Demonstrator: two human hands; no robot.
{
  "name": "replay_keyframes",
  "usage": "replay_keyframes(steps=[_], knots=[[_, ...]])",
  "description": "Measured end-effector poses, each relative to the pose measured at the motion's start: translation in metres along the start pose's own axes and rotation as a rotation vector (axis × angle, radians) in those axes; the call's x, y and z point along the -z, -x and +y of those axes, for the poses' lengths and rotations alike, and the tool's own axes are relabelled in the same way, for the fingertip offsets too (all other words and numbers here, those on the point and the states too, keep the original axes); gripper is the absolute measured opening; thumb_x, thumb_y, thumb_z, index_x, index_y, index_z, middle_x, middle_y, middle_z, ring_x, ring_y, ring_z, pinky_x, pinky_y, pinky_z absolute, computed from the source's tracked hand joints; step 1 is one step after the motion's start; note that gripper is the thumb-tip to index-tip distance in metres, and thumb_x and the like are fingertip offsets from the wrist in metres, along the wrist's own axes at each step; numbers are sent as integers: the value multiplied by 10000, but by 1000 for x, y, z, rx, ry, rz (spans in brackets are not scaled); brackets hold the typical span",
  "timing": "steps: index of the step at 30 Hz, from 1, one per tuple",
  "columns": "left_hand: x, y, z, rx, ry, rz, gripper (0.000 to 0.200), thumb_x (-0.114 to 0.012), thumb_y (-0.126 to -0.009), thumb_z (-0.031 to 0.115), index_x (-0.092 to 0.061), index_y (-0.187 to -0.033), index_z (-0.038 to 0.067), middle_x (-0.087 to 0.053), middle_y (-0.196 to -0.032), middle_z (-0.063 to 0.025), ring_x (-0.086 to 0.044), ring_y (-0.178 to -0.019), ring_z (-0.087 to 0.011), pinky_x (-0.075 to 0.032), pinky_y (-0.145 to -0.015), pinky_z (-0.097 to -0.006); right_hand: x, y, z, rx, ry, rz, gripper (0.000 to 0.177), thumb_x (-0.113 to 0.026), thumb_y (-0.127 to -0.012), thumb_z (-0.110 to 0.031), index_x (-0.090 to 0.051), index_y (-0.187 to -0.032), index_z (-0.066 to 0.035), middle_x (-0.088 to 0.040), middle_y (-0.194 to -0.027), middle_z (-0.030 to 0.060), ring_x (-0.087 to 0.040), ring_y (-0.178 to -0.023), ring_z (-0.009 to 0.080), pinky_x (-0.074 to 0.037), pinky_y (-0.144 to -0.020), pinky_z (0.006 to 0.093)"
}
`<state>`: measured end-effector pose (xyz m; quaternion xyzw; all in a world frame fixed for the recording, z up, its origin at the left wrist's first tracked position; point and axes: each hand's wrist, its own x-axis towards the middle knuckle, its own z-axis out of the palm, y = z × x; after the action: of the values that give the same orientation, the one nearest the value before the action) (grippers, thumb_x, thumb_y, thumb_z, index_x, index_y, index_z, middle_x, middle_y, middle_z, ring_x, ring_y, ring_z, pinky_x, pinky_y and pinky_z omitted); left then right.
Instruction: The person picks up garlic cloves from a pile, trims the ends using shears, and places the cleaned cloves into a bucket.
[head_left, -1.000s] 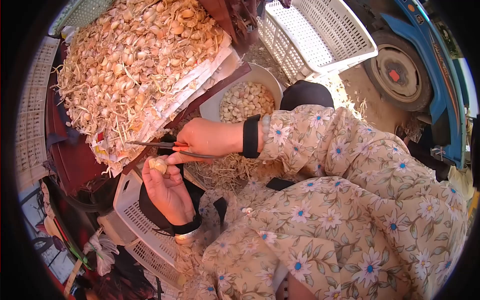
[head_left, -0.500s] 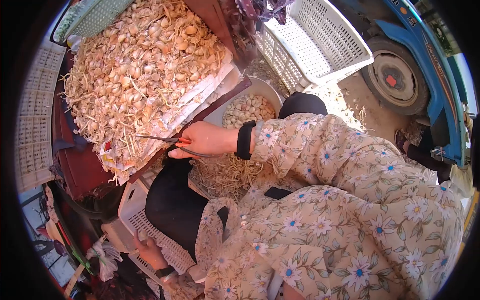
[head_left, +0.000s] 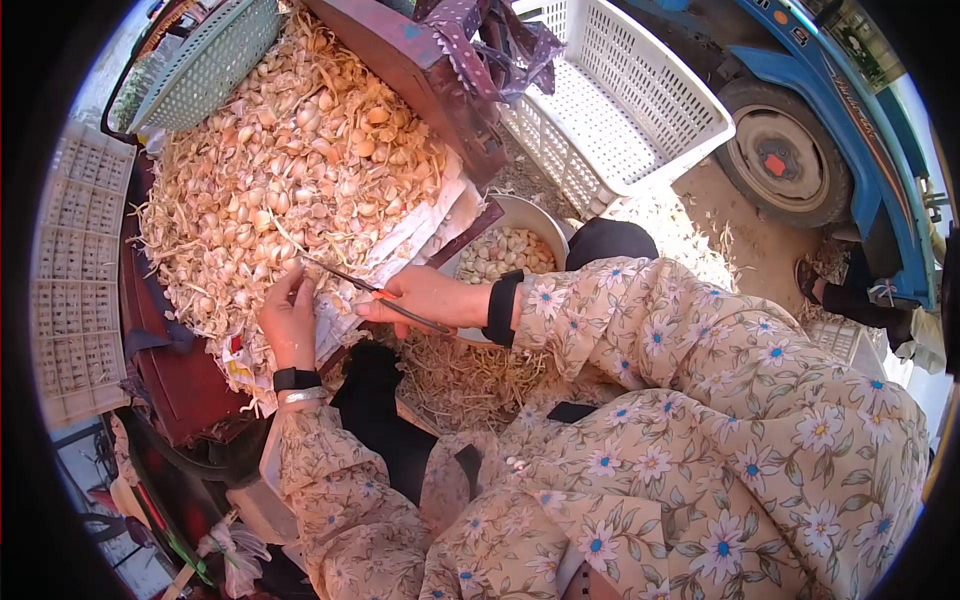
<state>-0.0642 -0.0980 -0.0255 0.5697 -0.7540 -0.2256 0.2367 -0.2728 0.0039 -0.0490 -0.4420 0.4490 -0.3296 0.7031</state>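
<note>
Left hand (head_left: 290,318) seemingly touches pale garlic (head_left: 280,170); right hand (head_left: 425,298) holds scissors (head_left: 345,275).

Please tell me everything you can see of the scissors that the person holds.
The scissors are slim: thin dark blades that look like metal, orange at the handles. The right hand grips the handles, one dark loop showing below it. The blades look nearly shut and point left and slightly up, low over the edge of the garlic pile, tip near the left hand. Whether they touch the pile is unclear.
</note>
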Motion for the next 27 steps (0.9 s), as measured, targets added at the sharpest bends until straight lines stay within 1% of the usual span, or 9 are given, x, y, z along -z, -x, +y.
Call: replay_keyframes(steps=[2, 5, 8, 11, 14, 17, 20, 23, 27], knots=[[-11, -14, -13, -214, -297, -37, 312, -631, -754, 39, -587, -1060, -2, -588, -847, -102, -578, -701, -202, -461, -620, -302, -1, -1, 0, 13, -15, 28, 515, -558, -777, -587, -556, -655, -86, -532, -531, 2, -491, -449, 67, -344, -391, 218], [-11, -17, -2, -64, -380, -95, 322, -645, -714, 27, -596, -1033, 9, -561, -808, -135, -575, -733, -260, -459, -678, -331, -6, -6, 7, 84, 17, 19, 506, -551, -783, -584, -551, -652, -95, -533, -530, 1, -485, -434, 68, -344, -368, 228], [-11, -19, -3, 10, -290, -96, 312, -646, -719, 31, -596, -1026, 19, -558, -798, -130, -581, -741, -266, -458, -687, -338, -5, -1, 3, 62, -9, 36, 561, -575, -763, -575, -530, -529, -67, -505, -459, 20, -493, -378, 116, -378, -346, 249], [-10, -11, 9, -91, -451, -9, 326, -645, -717, 24, -583, -1038, 29, -564, -857, -134, -579, -774, -281, -453, -704, -349, -1, -1, 2, 19, 34, 31, 551, -577, -761, -573, -544, -550, -65, -504, -460, 22, -488, -379, 116, -376, -332, 262], [-9, -7, -1, -94, -389, -27, 305, -634, -732, 32, -568, -1030, 31, -556, -916, -145, -569, -813, -313, -451, -713, -363, 0, 1, -1, 72, -24, 86, 547, -582, -760, -568, -549, -548, -66, -496, -456, 27, -480, -375, 116, -370, -314, 269], [-8, 2, 10, -117, -452, -11, 222, -604, -758, 51, -559, -974, 24, -540, -951, -158, -559, -835, -339, -450, -718, -374, 2, 5, -5, 68, 1, 74, 557, -574, -760, -577, -556, -542, -64, -507, -464, 31, -486, -389, 125, -385, -349, 271], [-11, 3, -3, -365, -547, 43, 176, -572, -776, 66, -554, -949, 36, -525, -925, -161, -552, -821, -358, -449, -700, -392, 1, -4, 1, 93, 97, 41, 572, -554, -752, -625, -564, -641, -64, -546, -537, 26, -495, -416, 102, -379, -370, 249], [-1, -1, 2, -236, -593, -107, 185, -570, -779, 81, -552, -961, 61, -515, -929, -153, -550, -808, -358, -445, -679, -408, -1, -6, 3, 143, 108, 57, 570, -546, -766, -614, -573, -654, -55, -541, -527, 27, -498, -428, 103, -375, -395, 253], [4, -2, 17, -182, -562, -88, 230, -586, -768, 86, -554, -996, 100, -503, -933, -141, -546, -808, -363, -443, -665, -418, 4, 5, -11, 82, 113, 50, 571, -545, -769, -610, -589, -665, -50, -538, -515, 25, -500, -436, 101, -374, -400, 252]])
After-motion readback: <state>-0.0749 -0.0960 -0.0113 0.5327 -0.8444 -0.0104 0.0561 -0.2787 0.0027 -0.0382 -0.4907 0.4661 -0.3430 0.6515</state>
